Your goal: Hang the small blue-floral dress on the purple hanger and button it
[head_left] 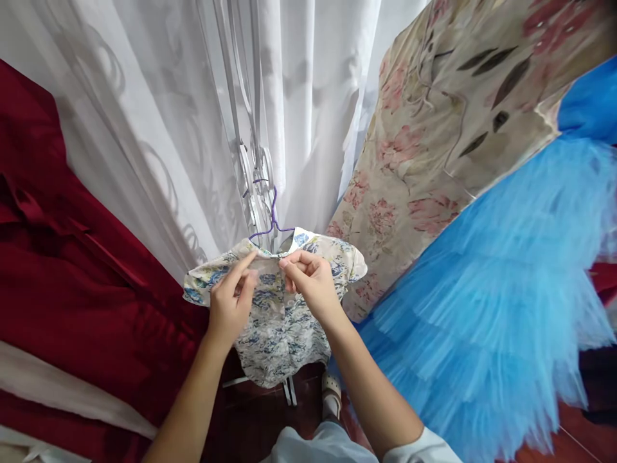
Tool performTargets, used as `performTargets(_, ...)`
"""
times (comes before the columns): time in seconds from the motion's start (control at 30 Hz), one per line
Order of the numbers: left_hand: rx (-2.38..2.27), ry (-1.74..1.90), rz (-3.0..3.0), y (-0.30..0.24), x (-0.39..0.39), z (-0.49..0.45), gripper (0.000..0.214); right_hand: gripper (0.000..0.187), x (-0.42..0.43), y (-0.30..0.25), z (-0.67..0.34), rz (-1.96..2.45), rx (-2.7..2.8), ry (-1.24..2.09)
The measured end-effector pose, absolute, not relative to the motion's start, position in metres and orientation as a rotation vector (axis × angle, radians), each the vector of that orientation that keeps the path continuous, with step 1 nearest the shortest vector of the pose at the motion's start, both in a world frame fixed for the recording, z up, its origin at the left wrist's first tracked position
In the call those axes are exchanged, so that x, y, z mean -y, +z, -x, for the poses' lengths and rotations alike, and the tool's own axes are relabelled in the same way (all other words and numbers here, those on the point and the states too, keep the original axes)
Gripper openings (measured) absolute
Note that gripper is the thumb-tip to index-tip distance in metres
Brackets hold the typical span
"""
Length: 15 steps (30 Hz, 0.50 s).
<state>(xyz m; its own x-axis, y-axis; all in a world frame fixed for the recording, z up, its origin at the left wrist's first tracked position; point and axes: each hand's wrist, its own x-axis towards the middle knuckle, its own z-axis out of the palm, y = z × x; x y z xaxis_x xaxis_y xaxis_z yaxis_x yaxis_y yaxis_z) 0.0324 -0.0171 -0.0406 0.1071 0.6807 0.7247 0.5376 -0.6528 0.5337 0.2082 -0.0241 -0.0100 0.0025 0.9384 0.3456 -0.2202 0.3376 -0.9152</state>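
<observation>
A short-sleeved blouse (pixel 270 341) with a blue and green floral print hangs on a purple clothes hanger (pixel 274 215) in front of me. My right hand (pixel 311 280) pinches the edge of its neckline near the middle between thumb and fingertips. The small part under those fingertips is too fine to make out. Over the left side of the neckline is my left hand (pixel 232 297), its index finger stretched to the collar edge and its thumb apart. That hand is slightly blurred. Part of the blouse front is hidden behind both hands.
The hanger hooks onto a white metal stand (pixel 258 167) before a white curtain (pixel 308 77). A dark red garment (pixel 87 276) is on the left. A beige floral cloth (pixel 414 161) and a blue tulle dress (pixel 482 289) fill the right. A shoe (pixel 331 389) shows on the floor below.
</observation>
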Motion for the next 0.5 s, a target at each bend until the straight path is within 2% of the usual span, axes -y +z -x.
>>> performTargets(0.1, -1.182, 1.424, -2.503, 0.001, 0.006, -0.045, 0.021, 0.023, 0.022, -0.009, -0.209, 0.802, 1.272, 1.008)
performTargets(0.23, -1.148, 1.663, -2.436, 0.015, 0.003, -0.059, 0.019, 0.027, 0.011, -0.022, -0.209, 0.892, 1.308, 0.919)
performTargets(0.4, -1.284, 2.265, -1.756, 0.009, -0.017, -0.011, 0.023, 0.034, 0.017, -0.046, -0.210, 0.909, 1.367, 1.139)
performTargets(0.5, -1.116, 2.376, -1.130, -0.018, -0.033, 0.041, 0.018, 0.032, 0.032, -0.055, -0.210, 0.888, 1.371, 1.257)
